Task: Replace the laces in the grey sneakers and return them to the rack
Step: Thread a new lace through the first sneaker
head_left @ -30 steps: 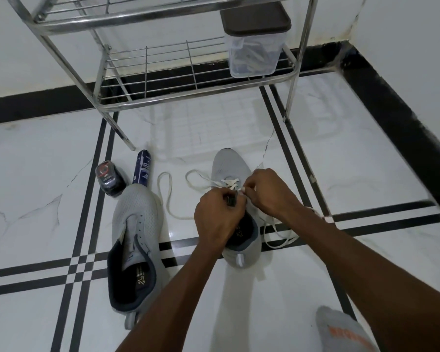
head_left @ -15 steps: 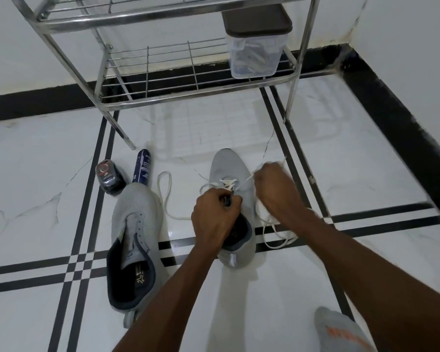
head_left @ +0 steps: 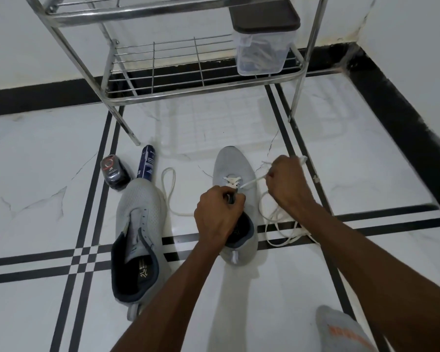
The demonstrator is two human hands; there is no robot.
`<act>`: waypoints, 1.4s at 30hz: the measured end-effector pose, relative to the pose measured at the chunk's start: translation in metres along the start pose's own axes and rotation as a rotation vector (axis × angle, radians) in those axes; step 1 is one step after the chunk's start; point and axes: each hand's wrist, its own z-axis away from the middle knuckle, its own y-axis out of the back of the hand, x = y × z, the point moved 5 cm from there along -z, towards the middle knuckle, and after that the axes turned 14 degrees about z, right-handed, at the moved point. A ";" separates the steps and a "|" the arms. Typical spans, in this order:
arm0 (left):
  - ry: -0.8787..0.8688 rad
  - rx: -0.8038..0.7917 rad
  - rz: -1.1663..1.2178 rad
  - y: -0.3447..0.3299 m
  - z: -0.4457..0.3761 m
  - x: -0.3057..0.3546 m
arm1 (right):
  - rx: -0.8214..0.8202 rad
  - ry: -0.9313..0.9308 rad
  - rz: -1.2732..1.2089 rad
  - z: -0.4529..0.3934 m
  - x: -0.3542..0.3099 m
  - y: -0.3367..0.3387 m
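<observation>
Two grey sneakers stand on the white tiled floor. The left sneaker (head_left: 140, 224) has no lace in its eyelets. The right sneaker (head_left: 233, 163) carries a white lace (head_left: 252, 183) crossed through its front eyelets. My left hand (head_left: 217, 215) grips the right sneaker at its tongue and eyelet edge. To the right of the toe, my right hand (head_left: 288, 184) pinches one end of the lace and holds it taut, up and to the right. Loose loops of lace lie on the floor on both sides of that sneaker.
A steel wire shoe rack (head_left: 178, 82) stands behind the sneakers, with a clear lidded container (head_left: 263, 44) on its lower shelf. A dark spray can (head_left: 145, 165) and a small black jar (head_left: 113, 171) lie by the left sneaker. A socked foot (head_left: 341, 331) shows bottom right.
My right hand has drawn the lace away from the eyelets, out to the right and upward, so the strand is now taut. My left hand stays on the sneaker.
</observation>
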 end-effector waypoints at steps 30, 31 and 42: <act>-0.233 -0.490 0.123 -0.001 -0.084 0.058 | -0.369 -0.144 -0.942 0.002 0.003 0.061; -0.204 -0.350 0.067 0.007 -0.095 0.052 | -0.363 -0.150 -0.949 0.002 0.003 0.062; 0.018 -0.166 0.186 0.020 -0.107 0.038 | -0.364 -0.145 -1.013 -0.003 -0.002 0.064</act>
